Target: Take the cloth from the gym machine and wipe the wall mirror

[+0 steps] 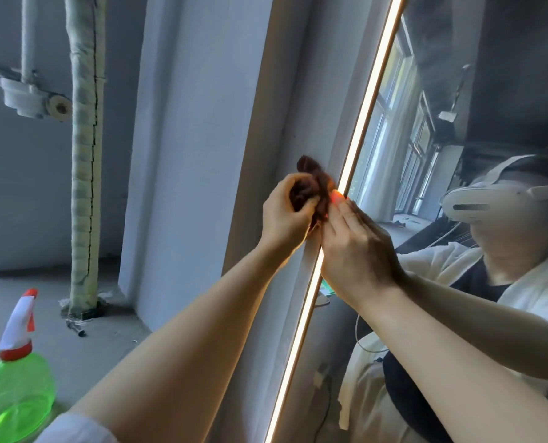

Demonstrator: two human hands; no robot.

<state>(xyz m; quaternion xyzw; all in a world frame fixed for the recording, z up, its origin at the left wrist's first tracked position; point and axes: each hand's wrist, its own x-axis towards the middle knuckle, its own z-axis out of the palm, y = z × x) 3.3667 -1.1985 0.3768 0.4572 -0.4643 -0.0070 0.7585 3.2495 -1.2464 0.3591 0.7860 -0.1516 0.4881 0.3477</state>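
You're bunching the cloth (pixel 311 190) right up at the lit edge of the wall mirror (pixel 477 91), and both hands are in on it. Your left hand (pixel 285 215) is curling its fingers around the dark reddish wad, thumb tucked in, gripping it from the wall side. Your right hand (pixel 355 247) is pinching the cloth's other side with its fingertips (pixel 336 197), which are glowing orange because they're sitting just in front of the light strip (pixel 359 145) that runs along the mirror's frame. It looks like you're gathering the fabric into a tighter pad so it fits the narrow strip between frame and glass, though whether it's touching the mirror yet, I can't tell. The green spray bottle (pixel 15 391) is standing low on your left, well apart from the work and out of the way of your arms. My read: wiping is underway or about to start at this edge.
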